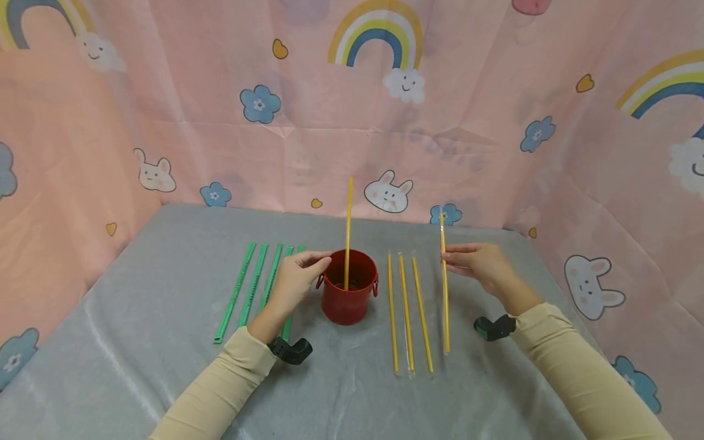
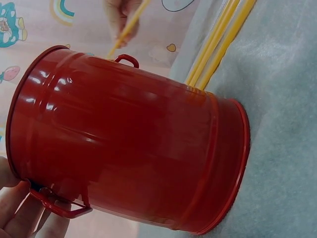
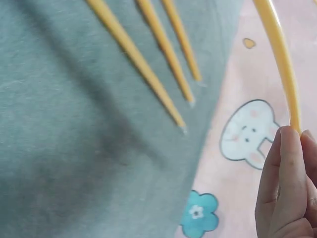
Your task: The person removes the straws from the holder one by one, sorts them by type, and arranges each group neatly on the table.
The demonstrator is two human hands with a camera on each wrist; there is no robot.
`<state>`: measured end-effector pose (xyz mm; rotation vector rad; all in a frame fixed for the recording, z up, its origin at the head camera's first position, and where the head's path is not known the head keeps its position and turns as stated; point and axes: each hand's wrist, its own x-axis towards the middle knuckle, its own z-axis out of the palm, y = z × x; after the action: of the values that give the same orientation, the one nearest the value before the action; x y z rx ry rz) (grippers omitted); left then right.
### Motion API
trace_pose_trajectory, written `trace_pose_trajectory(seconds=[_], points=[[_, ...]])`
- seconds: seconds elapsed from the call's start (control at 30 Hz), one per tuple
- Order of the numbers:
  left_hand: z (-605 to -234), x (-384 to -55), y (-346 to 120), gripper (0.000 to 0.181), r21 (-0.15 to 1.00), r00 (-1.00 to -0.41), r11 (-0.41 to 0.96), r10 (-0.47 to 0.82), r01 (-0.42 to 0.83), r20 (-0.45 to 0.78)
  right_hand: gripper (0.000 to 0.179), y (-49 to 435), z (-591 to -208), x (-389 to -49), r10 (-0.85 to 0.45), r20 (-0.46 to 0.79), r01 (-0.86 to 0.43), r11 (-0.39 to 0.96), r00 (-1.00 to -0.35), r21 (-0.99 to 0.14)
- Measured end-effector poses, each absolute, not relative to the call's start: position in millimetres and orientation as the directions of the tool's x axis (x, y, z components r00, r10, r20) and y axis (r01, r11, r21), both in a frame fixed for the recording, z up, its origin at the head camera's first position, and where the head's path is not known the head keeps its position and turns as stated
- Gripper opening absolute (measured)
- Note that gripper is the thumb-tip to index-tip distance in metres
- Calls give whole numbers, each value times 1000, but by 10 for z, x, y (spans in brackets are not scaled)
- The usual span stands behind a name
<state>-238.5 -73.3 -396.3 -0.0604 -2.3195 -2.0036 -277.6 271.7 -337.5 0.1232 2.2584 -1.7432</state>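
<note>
My left hand (image 1: pixel 299 275) is at the left rim of a small red metal bucket (image 1: pixel 345 305), holding it beside one of its side handles (image 2: pixel 74 212). One yellow straw (image 1: pixel 348 232) stands upright inside the bucket, leaning on nothing visible. My right hand (image 1: pixel 484 266) pinches another yellow straw (image 1: pixel 445 293) in a clear wrapper between thumb and fingers, upright, to the right of the bucket. In the right wrist view its fingertips (image 3: pixel 292 141) meet on this straw, above the table.
Three wrapped yellow straws (image 1: pixel 406 311) lie side by side between the bucket and my right hand. Several green-wrapped straws (image 1: pixel 235 293) lie left of the bucket, partly hidden by my left hand. A grey cloth (image 1: pixel 341 391) covers the table; a pink patterned curtain (image 1: pixel 220 146) encloses it.
</note>
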Motion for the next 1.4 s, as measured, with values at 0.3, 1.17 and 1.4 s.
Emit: trace_pose_trajectory(seconds=[0.3,1.17,1.4], points=[[-3918,-2367,-733,24,988,-997,139,-11,68,70,50,2781,-3590,-2829,-132,-330,282,291,-935,-914],[-3948,-2390,-734,23,987,-998,147,-16,65,68,42,2702,-3982,-2889,-29,-426,383,386,-904,-839],[-3952,-2382,-735,25,989,-998,139,-11,53,55,40,2660,-4025,-2909,29,-465,438,393,-885,-808]])
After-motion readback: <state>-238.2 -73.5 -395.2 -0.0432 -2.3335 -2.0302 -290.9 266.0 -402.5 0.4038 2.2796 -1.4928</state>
